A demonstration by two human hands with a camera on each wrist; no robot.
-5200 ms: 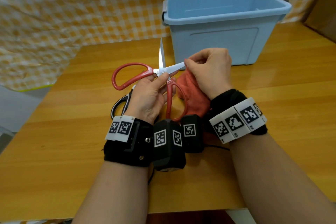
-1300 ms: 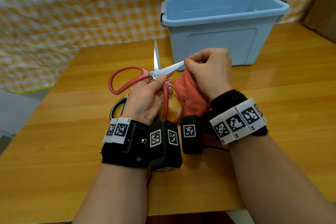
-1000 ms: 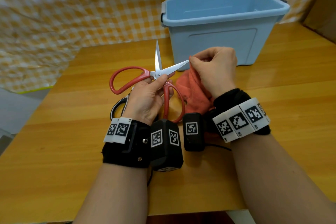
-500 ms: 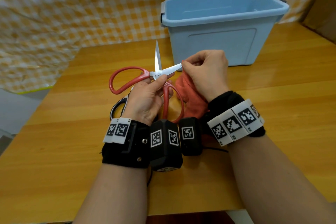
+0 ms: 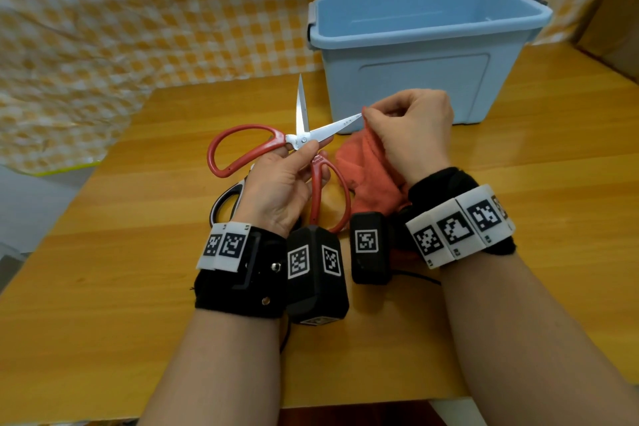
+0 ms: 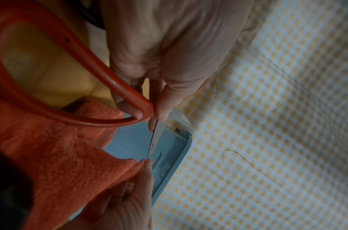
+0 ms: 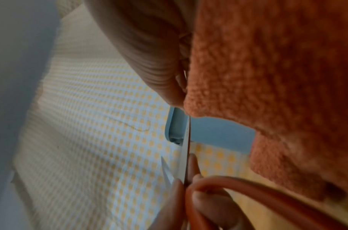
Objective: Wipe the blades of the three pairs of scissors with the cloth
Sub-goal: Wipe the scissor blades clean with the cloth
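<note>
Scissors: I hold the red-handled scissors (image 5: 301,140) in front of me above the table (image 5: 121,252), blades spread wide, one pointing up and away, the other slanting right toward the cloth.
Left hand: my left hand (image 5: 276,187) grips the scissors at the pivot, thumb on top near the screw, fingers curled under the handle loops.
Right hand: my right hand (image 5: 411,128) pinches a fold of the cloth (image 5: 370,169) round the far end of the slanting blade, fingers curled tight.
How the scissors handle: I judge them stiff, fairly light and slick on the steel; the edges and points are the hazard, so the safe hold is the pivot and the loops, never the blade edge.
How the cloth handles: soft, limp and fluffy, it bunches easily; I judge a folded pad between finger and thumb guards my skin and gives grip on the smooth metal.
Materials and shapes: bright polished blades, tapering to sharp tips; glossy red loops, wide and oval; the cloth is coarse orange-red terry.
Other scissors: a black-and-white handle (image 5: 224,201) pokes out on the table under my left wrist; a third pair I cannot see.
Behind: a pale blue plastic bin (image 5: 415,79), open-topped, and a yellow checked sheet (image 5: 138,28).
</note>
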